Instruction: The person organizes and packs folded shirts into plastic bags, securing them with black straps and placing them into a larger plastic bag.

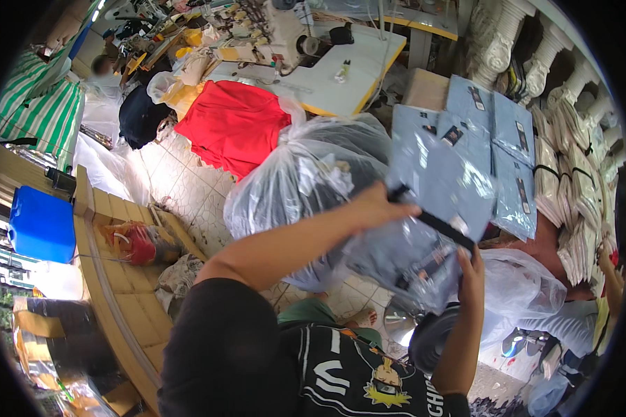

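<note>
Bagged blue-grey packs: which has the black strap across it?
The front pack, at the left hand and right hand, which grip the black strap. The other packs, beyond and to its right, show none.

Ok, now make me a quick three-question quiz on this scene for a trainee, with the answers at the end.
1. What stretches between the left hand and the right hand?
2. True or false: the red cloth lies to the right of the blue packaged garments.
3. What pattern does the sheet at the upper left have? A) dots B) stripes C) checks

Key:
1. A black strap.
2. False: the red cloth lies to the left of the blue packaged garments.
3. B
</note>
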`<state>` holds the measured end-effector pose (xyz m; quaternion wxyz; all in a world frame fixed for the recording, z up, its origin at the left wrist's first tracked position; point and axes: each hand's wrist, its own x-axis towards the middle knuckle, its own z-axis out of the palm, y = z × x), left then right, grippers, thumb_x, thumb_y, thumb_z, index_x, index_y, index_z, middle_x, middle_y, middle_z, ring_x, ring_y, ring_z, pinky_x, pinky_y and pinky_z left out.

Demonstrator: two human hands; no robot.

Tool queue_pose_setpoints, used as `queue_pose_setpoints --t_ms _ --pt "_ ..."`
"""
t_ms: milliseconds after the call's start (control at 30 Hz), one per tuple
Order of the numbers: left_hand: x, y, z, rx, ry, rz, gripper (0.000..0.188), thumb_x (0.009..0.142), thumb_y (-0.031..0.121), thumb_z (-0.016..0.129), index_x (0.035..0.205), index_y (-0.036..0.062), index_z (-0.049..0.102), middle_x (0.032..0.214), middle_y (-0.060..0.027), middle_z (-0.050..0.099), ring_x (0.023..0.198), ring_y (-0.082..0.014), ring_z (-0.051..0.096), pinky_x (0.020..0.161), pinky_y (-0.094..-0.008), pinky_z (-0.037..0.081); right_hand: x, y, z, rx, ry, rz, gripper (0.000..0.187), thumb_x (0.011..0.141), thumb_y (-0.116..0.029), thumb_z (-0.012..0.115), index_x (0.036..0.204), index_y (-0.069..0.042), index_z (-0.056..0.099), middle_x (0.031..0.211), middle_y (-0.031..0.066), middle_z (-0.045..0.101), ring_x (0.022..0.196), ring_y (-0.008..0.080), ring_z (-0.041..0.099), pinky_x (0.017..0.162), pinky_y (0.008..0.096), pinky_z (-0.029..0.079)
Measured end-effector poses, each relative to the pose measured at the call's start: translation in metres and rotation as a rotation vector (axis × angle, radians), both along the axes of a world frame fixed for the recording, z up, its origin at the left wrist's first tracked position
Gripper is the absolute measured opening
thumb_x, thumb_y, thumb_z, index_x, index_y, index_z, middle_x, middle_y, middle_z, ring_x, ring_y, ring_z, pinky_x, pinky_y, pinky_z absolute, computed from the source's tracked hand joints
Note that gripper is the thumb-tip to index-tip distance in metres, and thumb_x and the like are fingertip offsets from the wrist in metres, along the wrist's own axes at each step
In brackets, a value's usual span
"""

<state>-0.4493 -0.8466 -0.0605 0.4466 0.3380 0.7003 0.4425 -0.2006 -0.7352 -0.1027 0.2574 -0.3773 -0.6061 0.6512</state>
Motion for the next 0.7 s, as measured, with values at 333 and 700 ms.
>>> queue_pose_setpoints --t_ms 333,700 --pt "-0.238 -0.127 0.03 0.152 -0.291 0.586 0.058 0.078 0.035 0.065 0.116 -0.0026 0.043 0.101 -0.013 0.055 0.089 -0.0207 0.057 0.074 -0.0347 0.05 -0.331 -0.04 0.039 -0.067 0.207 0.472 0.054 0.076 -0.028 0.066 0.118 0.001 0.048 0.107 0.0113 0.056 0.095 0.016 0.053 0.084 0.0287 0.041" --pt "-0.228 -0.133 -0.081 0.335 -0.698 1.113 0.049 0.081 0.029 0.063 0.112 -0.0047 0.046 0.108 -0.0139 0.054 0.096 -0.025 0.055 0.082 -0.0385 0.046 -0.48 -0.006 0.011 0.536 -0.404 0.816 0.049 0.073 -0.036 0.067 0.11 -0.004 0.059 0.105 0.0091 0.061 0.095 0.0163 0.055 0.084 0.0259 0.041"
